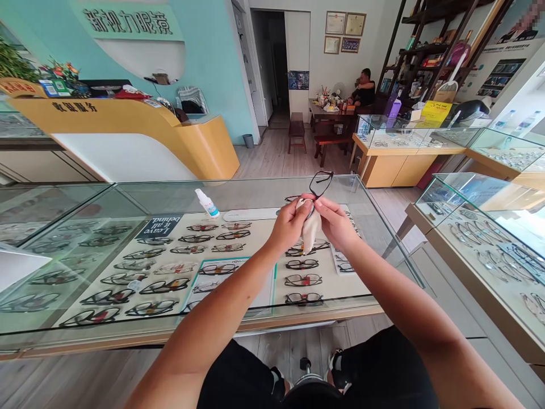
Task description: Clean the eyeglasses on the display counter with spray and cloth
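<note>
Above the glass display case, a pair of dark-framed eyeglasses point(321, 183) is held up between my two hands, one lens rim showing beyond the fingers. My left hand point(292, 222) is closed on a pale cleaning cloth point(312, 233), pressed round the near part of the eyeglasses. Closed on the eyeglasses from the other side is my right hand point(338, 221), its fingers against the cloth. The hands meet, and the fingers and cloth hide the nearer lens. A white spray bottle point(206, 203) with a blue label stands on the glass, left of my hands.
Under the glass top of the display case point(255, 187) lie rows of eyeglasses point(147, 285). Another display case point(489, 238) stands to the right. A yellow and white counter point(204, 145) is at the back left. Farther off, a person point(365, 91) sits at a dark table point(317, 108).
</note>
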Available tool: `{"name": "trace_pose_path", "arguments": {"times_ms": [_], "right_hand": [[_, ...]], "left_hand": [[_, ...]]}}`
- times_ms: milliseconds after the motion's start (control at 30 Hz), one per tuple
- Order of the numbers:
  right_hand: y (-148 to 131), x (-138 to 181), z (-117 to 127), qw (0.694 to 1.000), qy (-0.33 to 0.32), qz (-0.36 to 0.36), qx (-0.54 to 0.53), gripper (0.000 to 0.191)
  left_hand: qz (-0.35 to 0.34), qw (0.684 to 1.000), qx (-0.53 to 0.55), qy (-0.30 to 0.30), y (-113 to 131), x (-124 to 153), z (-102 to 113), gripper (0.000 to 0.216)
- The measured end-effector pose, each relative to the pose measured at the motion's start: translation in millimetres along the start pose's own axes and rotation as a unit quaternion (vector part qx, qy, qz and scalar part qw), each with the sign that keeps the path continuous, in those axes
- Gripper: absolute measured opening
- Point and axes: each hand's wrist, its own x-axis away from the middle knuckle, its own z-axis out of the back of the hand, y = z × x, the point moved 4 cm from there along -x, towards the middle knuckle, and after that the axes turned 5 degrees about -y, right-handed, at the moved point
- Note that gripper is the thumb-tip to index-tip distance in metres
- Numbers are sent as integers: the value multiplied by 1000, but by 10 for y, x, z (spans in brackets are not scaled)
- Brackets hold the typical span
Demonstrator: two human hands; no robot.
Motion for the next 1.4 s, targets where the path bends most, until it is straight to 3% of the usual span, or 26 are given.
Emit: {"name": "trace_pose_path", "arguments": {"times_ms": [233,433,533,667,733,800,933,1167,1300,1333,1400], "right_hand": [[-47,5,31,1000,25,6,-4,37],[-56,-23,114,998,53,14,-16,37],[-106,-70,206,997,68,40,-6,38],[-197,-116,281,995,75,72,5,36],[-214,-128,277,996,64,65,-3,36],[-222,-133,264,997,55,60,-4,35],[-224,-134,254,996,67,55,24,30],[-234,-118,268,993,67,55,85,27],[-235,-122,303,989,64,68,113,27],[-236,-123,306,988,62,68,122,28],[-246,-123,298,986,52,69,141,29]], "left_hand": [[6,1000,-14,-1,-3,-26,25,72],[-16,997,-50,56,23,-71,141,73],[-14,990,-55,132,-15,-170,375,71],[-15,965,-86,249,-100,-333,844,66],[29,947,-133,290,-169,-388,1078,59],[106,928,-217,284,-248,-421,1257,47],[187,902,-299,250,-348,-396,1450,20],[275,846,-422,177,-430,-328,1418,17],[264,828,-465,168,-361,-311,1362,22],[232,828,-479,176,-309,-310,1333,24],[106,832,-503,207,-147,-303,1232,29]]}}
